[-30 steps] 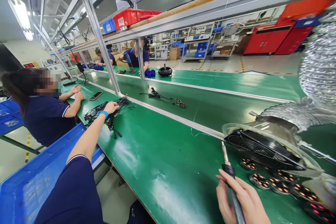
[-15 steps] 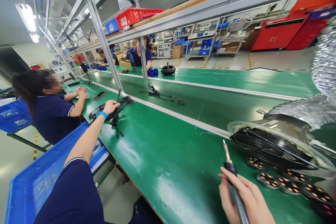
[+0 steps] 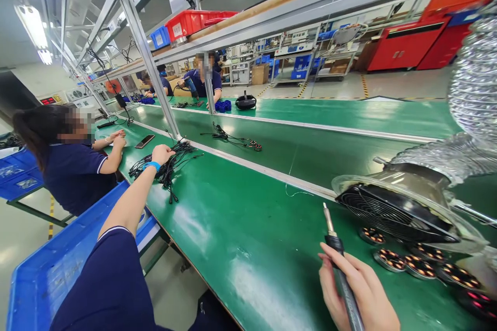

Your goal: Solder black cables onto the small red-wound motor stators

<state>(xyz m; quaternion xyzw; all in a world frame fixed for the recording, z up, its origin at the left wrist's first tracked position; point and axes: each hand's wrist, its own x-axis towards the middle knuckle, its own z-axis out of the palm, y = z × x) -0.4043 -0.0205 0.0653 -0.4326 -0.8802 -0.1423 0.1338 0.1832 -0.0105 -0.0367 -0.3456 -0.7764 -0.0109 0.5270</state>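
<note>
My left hand (image 3: pixel 162 154), with a blue band at the wrist, reaches far out to a pile of black cables (image 3: pixel 166 178) on the green bench. Its fingertips are pinched on a black cable, whose thin end sticks out to the right. Near the front of the bench, my right hand (image 3: pixel 355 287) is wrapped round a soldering iron (image 3: pixel 336 248), the metal tip pointing up and away. To the right of that hand lie several round motor stators (image 3: pixel 389 259) with copper windings. A black fan (image 3: pixel 392 214) in a clear hood stands behind them.
A blue bin (image 3: pixel 73 264) is at my left. One co-worker (image 3: pixel 73 155) sits beyond it, near a phone (image 3: pixel 145 141). More cables with small stators (image 3: pixel 254 145) lie past the metal rail. A frame post (image 3: pixel 149 57) rises behind the pile; a silver duct (image 3: pixel 473 77) hangs right.
A cable end now extends to the right from my left hand's pinch. The whole view has shifted slightly; my right hand keeps the soldering iron in the same grip.
</note>
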